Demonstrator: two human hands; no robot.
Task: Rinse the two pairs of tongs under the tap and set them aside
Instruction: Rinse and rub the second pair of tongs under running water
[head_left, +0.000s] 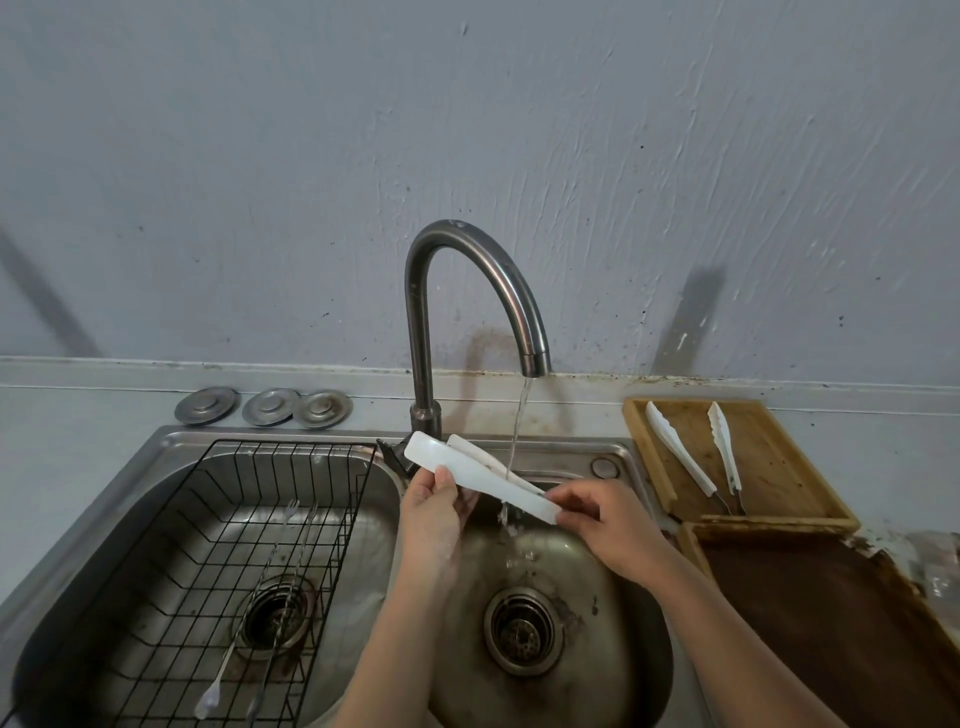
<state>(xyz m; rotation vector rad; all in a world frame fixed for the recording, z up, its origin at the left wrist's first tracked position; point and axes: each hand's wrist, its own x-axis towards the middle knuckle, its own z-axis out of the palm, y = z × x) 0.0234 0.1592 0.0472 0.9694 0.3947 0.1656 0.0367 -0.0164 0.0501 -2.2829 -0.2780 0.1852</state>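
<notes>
A: Where are the white tongs (480, 475) right now?

B: Centre of the frame, under the stream from the tap (470, 291), slanting over the right sink basin (613, 587). The left hand (434, 522) pinches the blade end, and the right hand (605, 525) is closed on the hinge end. The hands sit apart, one at each end.

A: And the second pair of tongs (698, 457)?

B: Lying on the wooden tray (769, 467) at right, arms spread, untouched by either hand.

A: How will the wet pair handle?

B: Light, I'd judge, and springy plastic, so the arms want to open. Wet, it looks slippery. Gripping near the hinge, squeezing both arms together, seems safest.
</notes>
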